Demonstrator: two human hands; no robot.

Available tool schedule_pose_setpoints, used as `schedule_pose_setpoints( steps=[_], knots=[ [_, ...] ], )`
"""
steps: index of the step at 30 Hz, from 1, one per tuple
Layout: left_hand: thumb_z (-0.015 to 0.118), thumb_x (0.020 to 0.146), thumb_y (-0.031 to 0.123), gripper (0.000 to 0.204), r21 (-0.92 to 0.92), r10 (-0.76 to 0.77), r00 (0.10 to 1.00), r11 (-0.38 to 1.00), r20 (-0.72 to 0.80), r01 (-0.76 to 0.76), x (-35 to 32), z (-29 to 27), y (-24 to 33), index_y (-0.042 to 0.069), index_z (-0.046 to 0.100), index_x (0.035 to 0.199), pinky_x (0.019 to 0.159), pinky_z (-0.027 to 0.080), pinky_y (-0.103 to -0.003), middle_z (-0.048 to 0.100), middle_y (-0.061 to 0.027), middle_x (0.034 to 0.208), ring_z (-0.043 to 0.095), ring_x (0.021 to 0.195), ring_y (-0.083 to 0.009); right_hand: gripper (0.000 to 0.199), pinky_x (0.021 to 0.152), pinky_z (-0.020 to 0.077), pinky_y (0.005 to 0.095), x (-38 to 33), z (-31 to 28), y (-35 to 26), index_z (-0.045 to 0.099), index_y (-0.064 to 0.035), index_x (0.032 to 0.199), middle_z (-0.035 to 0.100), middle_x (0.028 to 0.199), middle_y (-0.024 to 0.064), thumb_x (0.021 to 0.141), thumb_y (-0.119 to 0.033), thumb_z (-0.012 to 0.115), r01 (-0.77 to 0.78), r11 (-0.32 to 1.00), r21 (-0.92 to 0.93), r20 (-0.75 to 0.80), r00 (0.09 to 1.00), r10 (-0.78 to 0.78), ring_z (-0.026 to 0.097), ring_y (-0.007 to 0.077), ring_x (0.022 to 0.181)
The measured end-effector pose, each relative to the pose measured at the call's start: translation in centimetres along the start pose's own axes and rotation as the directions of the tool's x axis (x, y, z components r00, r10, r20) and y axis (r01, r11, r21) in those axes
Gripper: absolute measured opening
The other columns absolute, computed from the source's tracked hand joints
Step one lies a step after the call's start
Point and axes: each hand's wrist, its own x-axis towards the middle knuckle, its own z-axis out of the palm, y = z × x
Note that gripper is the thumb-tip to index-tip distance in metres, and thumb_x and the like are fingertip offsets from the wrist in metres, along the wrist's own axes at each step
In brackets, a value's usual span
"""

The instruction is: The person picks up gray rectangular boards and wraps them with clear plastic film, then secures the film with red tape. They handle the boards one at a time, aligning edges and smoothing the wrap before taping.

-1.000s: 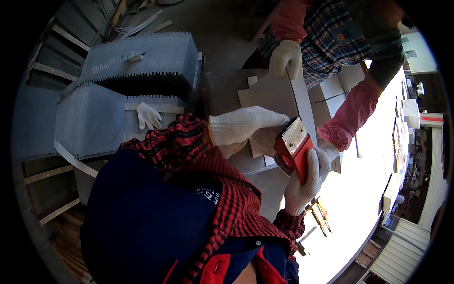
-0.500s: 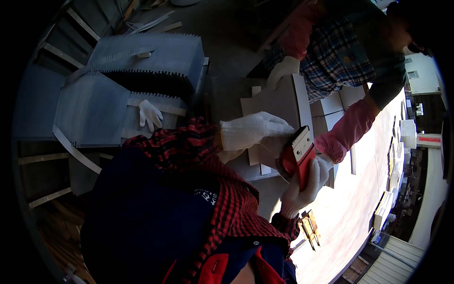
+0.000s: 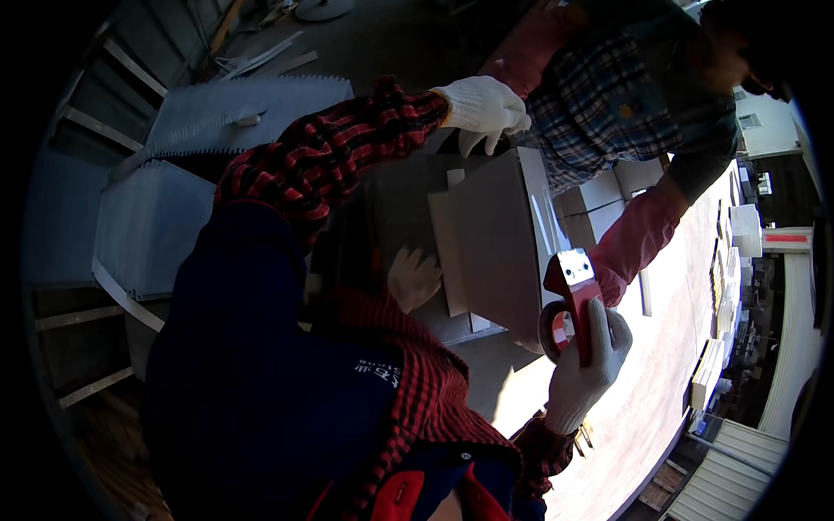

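Observation:
My right hand (image 3: pixel 584 369), in a white knit glove, grips a red tape dispenser (image 3: pixel 587 326) with a shiny metal end and a tape roll. The dispenser is at the near right corner of a pale grey box-shaped pack (image 3: pixel 495 234). A glossy strip, apparently tape, shows along the pack's right edge. Beyond the pack's far end is my left hand (image 3: pixel 482 106), gloved too, fingers apart and bent downward, with nothing visible in it. Another white glove (image 3: pixel 413 278), blurred, is left of the pack; whether a hand fills it I cannot tell.
Across the pack stands a co-worker in a blue checked shirt (image 3: pixel 599 108) with pink sleeve covers (image 3: pixel 641 230); their hands are mostly hidden. Large grey sheets with notched edges (image 3: pixel 148 230) stand at left. Metal rails (image 3: pixel 82 317) run along the far left. Bright floor lies at right.
My left hand has moved from beside the dispenser to the pack's far end. My right hand and the tape dispenser have shifted slightly right and nearer. My left sleeve now covers the glove lying on the sheets.

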Motion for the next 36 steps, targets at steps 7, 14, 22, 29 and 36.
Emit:
schedule_pose_setpoints(
  steps=[7, 14, 22, 29, 36],
  knots=[
    [0.049, 0.097, 0.05, 0.049, -0.067, -0.188, 0.931, 0.973, 0.314, 0.219, 4.5, 4.4, -3.0, 0.01, 0.075, 0.109, 0.093, 0.048, -0.038, 0.074, -0.0118, 0.107, 0.068, 0.099, -0.0294, 0.05, 0.09, 0.0512, 0.0439, 1.7, 3.0, -0.4, 0.067, -0.0104, 0.125, 0.055, 0.12, 0.0172, 0.076, -0.001, 0.074, 0.022, 0.996, -0.087, 0.091, 0.996, -0.014, 0.059, 0.0385, 0.109],
    [0.049, 0.096, 0.06, 0.063, -0.236, -0.171, 0.963, 0.947, 0.207, 0.219, 3.1, 7.9, -3.0, 0.007, 0.066, 0.126, 0.104, 0.044, -0.041, 0.067, -0.0197, 0.121, 0.062, 0.116, -0.0366, 0.051, 0.09, 0.0502, 0.0448, 1.0, 4.3, 0.7, 0.067, -0.01, 0.125, 0.057, 0.113, 0.0175, 0.075, -0.003, 0.076, -0.034, 0.998, -0.049, 0.132, 0.99, 0.04, 0.058, 0.0381, 0.106],
    [0.058, 0.093, 0.019, 0.045, -0.064, -0.377, 0.926, 0.925, -0.009, 0.375, -3.8, 12.4, -4.1, 0.01, 0.054, 0.137, 0.1, 0.048, -0.045, 0.058, -0.0193, 0.137, 0.058, 0.122, -0.038, 0.047, 0.09, 0.0501, 0.046, 1.1, 3.8, 0.6, 0.068, -0.0095, 0.124, 0.057, 0.114, 0.017, 0.078, -0.002, 0.071, -0.015, 0.996, -0.089, 0.122, 0.992, 0.026, 0.059, 0.039, 0.106],
    [0.065, 0.08, 0.003, 0.071, -0.049, 0.141, 0.816, 0.978, -0.561, -0.202, -5.5, 16.2, 1.2, 0.003, 0.04, 0.147, 0.111, 0.04, -0.051, 0.039, -0.0224, 0.15, 0.045, 0.13, -0.0461, 0.049, 0.092, 0.0501, 0.0474, 1.2, 4.4, 0.9, 0.067, -0.0091, 0.125, 0.057, 0.117, 0.0188, 0.077, -0.002, 0.068, -0.002, 0.995, -0.1, 0.146, 0.989, 0.016, 0.058, 0.0404, 0.109],
    [0.058, 0.09, 0.016, 0.03, 0.196, -0.236, 0.824, 0.968, 0.515, 0.155, -16.1, 22.0, -4.8, 0.02, 0.075, 0.114, 0.096, 0.052, -0.042, 0.071, -0.0103, 0.118, 0.067, 0.11, -0.0297, 0.053, 0.094, 0.0494, 0.0477, 1.4, 4.1, 0.5, 0.066, -0.0101, 0.127, 0.057, 0.118, 0.0195, 0.075, 0.001, 0.063, -0.027, 0.993, -0.117, 0.186, 0.981, 0.049, 0.058, 0.0409, 0.111]
  ],
)
